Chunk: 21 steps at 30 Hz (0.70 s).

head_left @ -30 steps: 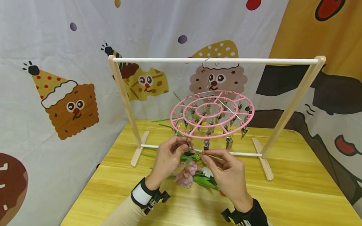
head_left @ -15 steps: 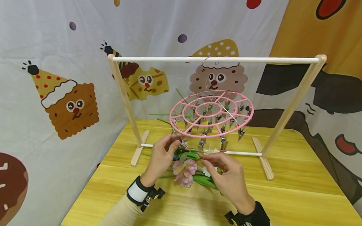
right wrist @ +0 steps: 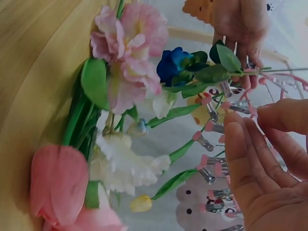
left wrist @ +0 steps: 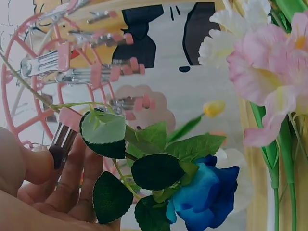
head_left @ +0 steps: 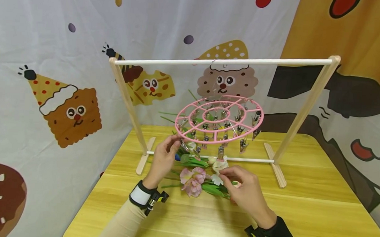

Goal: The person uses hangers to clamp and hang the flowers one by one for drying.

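My left hand [head_left: 162, 159] pinches a metal clip [left wrist: 62, 137] with pink tips, at the near left rim of the round pink clip hanger [head_left: 215, 135]. The clip's tips meet the thin green stem [left wrist: 30, 89] of a blue rose [left wrist: 204, 197]. The rose hangs head down with dark green leaves [left wrist: 158, 172] around it. My right hand [head_left: 247, 188] is at the front right, beside a white flower [head_left: 219, 165]. In the right wrist view its thumb and fingers are loosely bent, with nothing between them.
The hanger hooks over the white bar [head_left: 167, 62] of a wooden rack. Several clips dangle from it, some gripping flowers such as a yellow tulip [right wrist: 141, 203]. A pink flower [head_left: 192, 181] and a pink tulip [right wrist: 57, 185] lie on the wooden table [head_left: 189, 223].
My right hand has left the greenery and moved down and right. My left hand has shifted left and slightly up with the clip. The hanger has turned, and its clips have shifted.
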### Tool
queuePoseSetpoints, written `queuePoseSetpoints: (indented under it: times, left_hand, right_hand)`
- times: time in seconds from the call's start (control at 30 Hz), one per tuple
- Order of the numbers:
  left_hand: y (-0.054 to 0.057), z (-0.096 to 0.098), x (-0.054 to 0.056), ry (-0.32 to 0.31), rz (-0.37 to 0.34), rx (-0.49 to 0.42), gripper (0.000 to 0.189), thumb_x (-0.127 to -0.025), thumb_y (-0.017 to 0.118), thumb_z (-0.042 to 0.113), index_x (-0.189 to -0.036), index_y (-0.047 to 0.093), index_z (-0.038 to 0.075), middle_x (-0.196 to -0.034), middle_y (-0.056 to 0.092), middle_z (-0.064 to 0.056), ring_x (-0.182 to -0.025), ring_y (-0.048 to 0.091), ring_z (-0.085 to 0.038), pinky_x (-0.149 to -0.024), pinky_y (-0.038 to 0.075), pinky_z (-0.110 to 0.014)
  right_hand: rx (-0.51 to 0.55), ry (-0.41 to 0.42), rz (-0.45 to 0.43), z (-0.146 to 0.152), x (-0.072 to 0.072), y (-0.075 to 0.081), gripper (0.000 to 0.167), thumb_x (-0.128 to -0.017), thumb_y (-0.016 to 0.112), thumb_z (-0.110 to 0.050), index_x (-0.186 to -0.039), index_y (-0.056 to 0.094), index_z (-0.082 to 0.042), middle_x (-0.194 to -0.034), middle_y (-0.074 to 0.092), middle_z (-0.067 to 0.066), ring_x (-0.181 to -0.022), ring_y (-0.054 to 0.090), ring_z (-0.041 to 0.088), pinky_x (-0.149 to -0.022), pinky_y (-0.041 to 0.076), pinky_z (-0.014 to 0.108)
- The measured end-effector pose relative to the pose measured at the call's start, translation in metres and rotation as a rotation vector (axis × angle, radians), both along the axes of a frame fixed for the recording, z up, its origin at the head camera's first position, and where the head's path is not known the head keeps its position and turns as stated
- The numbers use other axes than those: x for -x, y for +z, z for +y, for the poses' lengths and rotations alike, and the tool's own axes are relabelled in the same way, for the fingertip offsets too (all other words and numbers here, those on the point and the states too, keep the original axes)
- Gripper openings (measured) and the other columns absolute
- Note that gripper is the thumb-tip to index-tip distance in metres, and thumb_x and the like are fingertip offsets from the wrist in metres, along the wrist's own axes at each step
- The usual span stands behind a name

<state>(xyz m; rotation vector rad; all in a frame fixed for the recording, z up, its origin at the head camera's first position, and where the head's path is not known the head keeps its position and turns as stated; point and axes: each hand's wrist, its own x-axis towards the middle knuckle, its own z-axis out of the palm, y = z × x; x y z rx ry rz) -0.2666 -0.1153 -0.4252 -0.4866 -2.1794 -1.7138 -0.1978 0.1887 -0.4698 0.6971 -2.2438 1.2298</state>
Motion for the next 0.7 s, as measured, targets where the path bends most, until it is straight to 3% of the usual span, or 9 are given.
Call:
queuePoseSetpoints:
  times: [0.27,0.53,0.7]
  left_hand:
    - [-0.001,-0.005,0.011,0.038,-0.04,-0.011,0.034,-0.124,0.058,0.017,-0.151,0.072,0.001,-0.151,0.077,-0.021,-0.144,0.074,-0.037,-0.12,0.062,-0.036]
    - [-0.004,-0.012,0.013,0.041,-0.008,0.0,0.037,-0.124,0.059,0.016,-0.156,0.069,0.001,-0.158,0.074,-0.021,-0.146,0.073,-0.04,-0.117,0.06,-0.027]
    - [-0.014,-0.022,0.009,0.129,0.001,0.088,0.037,-0.123,0.061,0.019,-0.156,0.071,0.004,-0.157,0.075,-0.017,-0.146,0.073,-0.039,-0.121,0.061,-0.05]
  right_hand:
    - [-0.094,-0.072,-0.008,0.01,0.004,-0.008,0.027,-0.099,0.091,-0.001,-0.118,0.087,-0.019,-0.107,0.086,-0.007,-0.092,0.079,0.003,-0.078,0.071,0.036]
    - [-0.199,-0.093,-0.102,0.011,0.007,-0.009,0.025,-0.1,0.092,-0.005,-0.12,0.087,-0.018,-0.107,0.084,-0.006,-0.092,0.078,0.005,-0.078,0.068,0.034]
    - [-0.27,-0.072,-0.161,0.01,0.009,-0.01,0.025,-0.099,0.094,-0.007,-0.121,0.088,-0.017,-0.112,0.085,0.001,-0.093,0.08,0.011,-0.076,0.069,0.036]
